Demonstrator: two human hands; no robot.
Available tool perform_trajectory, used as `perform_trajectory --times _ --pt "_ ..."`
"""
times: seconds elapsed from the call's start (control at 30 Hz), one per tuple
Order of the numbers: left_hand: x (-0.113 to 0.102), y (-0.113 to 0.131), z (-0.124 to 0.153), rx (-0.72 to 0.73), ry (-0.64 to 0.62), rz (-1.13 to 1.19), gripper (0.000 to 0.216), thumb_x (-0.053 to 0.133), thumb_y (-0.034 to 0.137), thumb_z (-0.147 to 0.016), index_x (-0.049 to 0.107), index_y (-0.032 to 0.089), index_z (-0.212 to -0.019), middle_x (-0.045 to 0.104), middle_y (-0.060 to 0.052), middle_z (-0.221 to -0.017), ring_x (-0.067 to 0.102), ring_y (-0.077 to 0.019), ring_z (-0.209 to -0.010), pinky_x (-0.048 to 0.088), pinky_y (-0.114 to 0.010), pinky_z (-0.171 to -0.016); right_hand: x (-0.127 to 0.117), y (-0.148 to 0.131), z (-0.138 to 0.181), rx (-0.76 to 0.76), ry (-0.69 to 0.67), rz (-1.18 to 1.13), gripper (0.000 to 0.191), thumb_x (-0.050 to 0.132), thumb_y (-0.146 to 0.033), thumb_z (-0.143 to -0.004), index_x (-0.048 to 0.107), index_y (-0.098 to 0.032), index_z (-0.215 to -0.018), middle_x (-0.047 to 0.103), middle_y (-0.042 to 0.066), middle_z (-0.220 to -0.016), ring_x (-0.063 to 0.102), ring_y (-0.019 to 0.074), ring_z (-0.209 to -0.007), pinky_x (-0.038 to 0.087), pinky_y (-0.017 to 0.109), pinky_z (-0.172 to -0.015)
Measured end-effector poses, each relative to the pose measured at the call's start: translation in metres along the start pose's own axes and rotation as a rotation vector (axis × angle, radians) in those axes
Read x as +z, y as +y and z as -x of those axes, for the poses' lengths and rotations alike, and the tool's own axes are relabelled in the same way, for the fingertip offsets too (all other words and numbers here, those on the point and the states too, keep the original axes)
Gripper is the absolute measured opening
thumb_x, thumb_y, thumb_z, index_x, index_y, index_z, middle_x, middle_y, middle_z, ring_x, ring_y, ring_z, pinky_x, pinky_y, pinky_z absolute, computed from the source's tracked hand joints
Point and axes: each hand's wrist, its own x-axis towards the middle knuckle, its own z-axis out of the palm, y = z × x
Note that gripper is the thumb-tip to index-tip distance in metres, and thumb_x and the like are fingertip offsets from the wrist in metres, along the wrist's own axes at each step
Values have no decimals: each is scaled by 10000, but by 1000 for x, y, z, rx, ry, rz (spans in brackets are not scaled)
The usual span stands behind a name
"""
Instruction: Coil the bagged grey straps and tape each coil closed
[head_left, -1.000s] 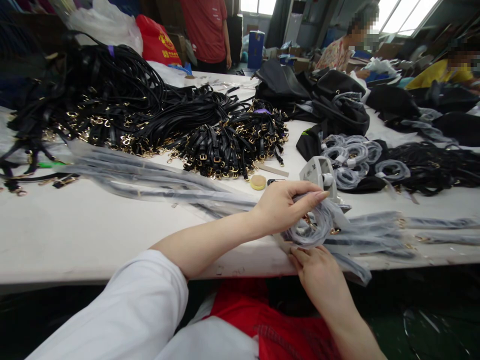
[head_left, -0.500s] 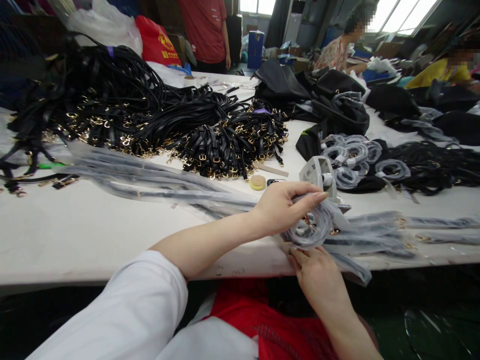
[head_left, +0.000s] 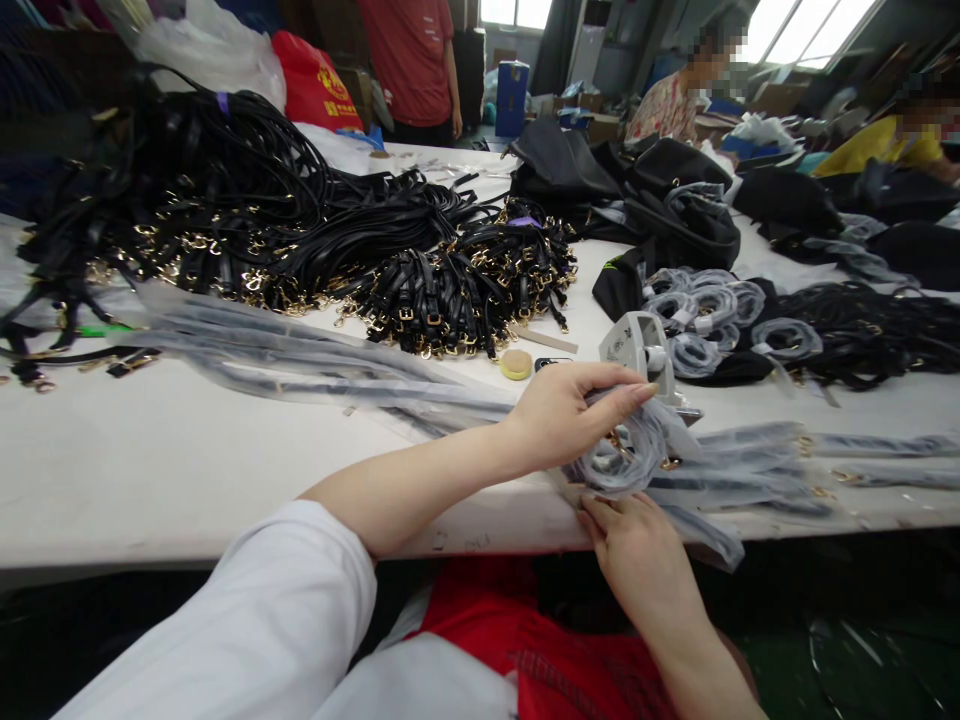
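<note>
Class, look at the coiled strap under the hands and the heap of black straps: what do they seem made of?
Coiled strap: dark strap in thin clear film, probably plastic; it is translucent and crinkled. Heap of black straps: likely leather or imitation, smooth with slight sheen; gold-coloured fittings look metallic.

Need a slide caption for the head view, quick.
Both hands, left above and right below, grip a coiled plastic-sleeved strap at the table edge.

A long white worktable (head_left: 150, 470) runs across the foreground, its near edge scuffed. Daylight pours through windows (head_left: 817, 25) at the upper right and another window (head_left: 516, 10) at the back — bright enough to wash out the panes. The far end of the room is cluttered (boxes, a blue container (head_left: 512, 97), a red bag (head_left: 315, 85)). Below the table's edge the floor (head_left: 847, 640) lies dark — greenish at lower right.
</note>
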Motion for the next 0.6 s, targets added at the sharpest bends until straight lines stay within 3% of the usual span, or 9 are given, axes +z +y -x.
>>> perform_trajectory --times 0.1,0.17,0.3,0.47,0.6 --pt "0 1 0 -9 -6 -7 288 583 378 -913 743 143 -954 724 -33 -863 638 -133 -779 471 -199 -701 -2 4 2 5 -27 -35 148 649 -97 -840 751 -175 -913 713 95 -824 643 270 -807 511 419 -850" --pt "-2 2 0 -19 -3 -7 286 583 382 -913 745 149 -953 728 -34 -866 648 -139 -795 477 -200 -707 -3 11 9 12 -73 -103 195 641 -130 -842 726 -175 -1011 711 107 -952 641 280 -905 510 424 -892" --pt "-4 3 -2 -13 30 6 277 590 380 -909 748 153 -938 732 -38 -865 665 -145 -823 486 -195 -723 -2 28 37 101 -107 -140 490 618 -158 -802 567 -156 -1290 623 135 -1156 591 312 -1068 498 460 -943" --pt "-1 -3 -1 46 8 21 268 586 368 -918 742 152 -956 735 -31 -890 663 -133 -828 481 -193 -754 3 37 57 215 -76 -85 448 512 -192 -861 564 -180 -1306 595 131 -1024 626 314 -909 539 466 -786" --pt "1 -3 1 48 -3 24 277 579 376 -922 738 154 -969 734 -27 -895 662 -132 -824 480 -193 -753 8 28 54 219 -145 -379 345 529 -268 -889 623 -214 -1216 643 85 -982 652 237 -778 554 395 -740"
